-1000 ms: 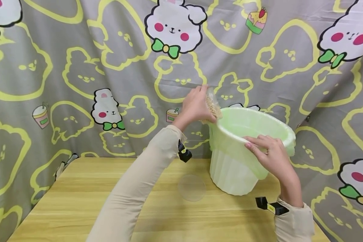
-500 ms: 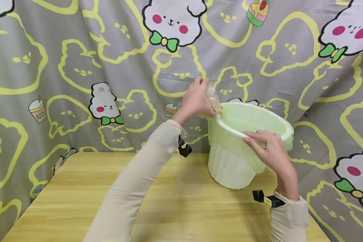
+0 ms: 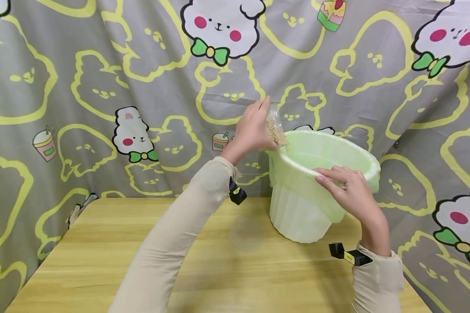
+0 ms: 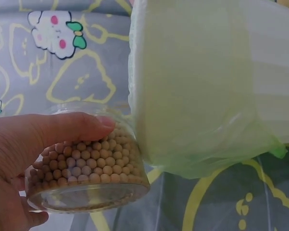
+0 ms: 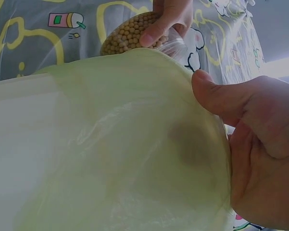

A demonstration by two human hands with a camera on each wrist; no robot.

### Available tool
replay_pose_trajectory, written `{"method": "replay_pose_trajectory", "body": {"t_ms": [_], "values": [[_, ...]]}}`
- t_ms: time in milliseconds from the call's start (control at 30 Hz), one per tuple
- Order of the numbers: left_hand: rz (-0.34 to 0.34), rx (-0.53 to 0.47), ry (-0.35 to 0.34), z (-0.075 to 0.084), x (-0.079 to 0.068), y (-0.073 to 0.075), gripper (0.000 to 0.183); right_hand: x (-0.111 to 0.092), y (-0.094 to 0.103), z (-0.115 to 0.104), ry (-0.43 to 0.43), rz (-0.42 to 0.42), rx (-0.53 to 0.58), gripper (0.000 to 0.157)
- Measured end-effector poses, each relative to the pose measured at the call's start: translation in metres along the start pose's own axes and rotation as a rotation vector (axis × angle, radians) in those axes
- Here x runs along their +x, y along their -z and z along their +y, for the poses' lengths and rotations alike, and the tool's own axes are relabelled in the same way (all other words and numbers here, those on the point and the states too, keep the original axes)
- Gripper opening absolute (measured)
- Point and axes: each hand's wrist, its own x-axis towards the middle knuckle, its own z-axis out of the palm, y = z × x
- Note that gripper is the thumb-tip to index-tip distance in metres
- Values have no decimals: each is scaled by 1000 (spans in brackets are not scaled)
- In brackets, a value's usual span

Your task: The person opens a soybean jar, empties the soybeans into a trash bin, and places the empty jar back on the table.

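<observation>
My left hand (image 3: 250, 128) grips a clear jar (image 3: 275, 124) of small round beige balls. The jar is tilted beside the left rim of a pale bin (image 3: 299, 213) lined with a thin green bag (image 3: 317, 152). In the left wrist view the thumb lies across the jar, and many balls (image 4: 103, 159) show through its wall. Whether any ball leaves the jar cannot be seen. My right hand (image 3: 350, 189) pinches the near rim of the bin, thumb outside over the bag. In the right wrist view that thumb presses the liner's edge, and the other fingers are partly hidden.
A clear round disc (image 3: 246, 234) lies flat on the wooden table (image 3: 121, 243), left of the bin. A grey curtain (image 3: 160, 87) with cartoon prints hangs behind the table and at its sides. The bin stands near the table's back right.
The head view has shifted slightly, moving the scene a little upward in it. Both hands keep their holds on the jar and the bin's rim.
</observation>
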Motion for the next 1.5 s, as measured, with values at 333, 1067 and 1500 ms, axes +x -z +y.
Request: {"method": "replay_pose_trajectory", "body": {"t_ms": [333,1067,1500], "values": [[7,-23,-35,3,-3,-6,134,-7,-2,2,9,-4,-10,23],[21,99,-64,11,2,-4,128,-3,-3,2,27,27,-24,21],[-1,170,-59,14,3,3,129,2,-3,2,26,34,-27,21]]}}
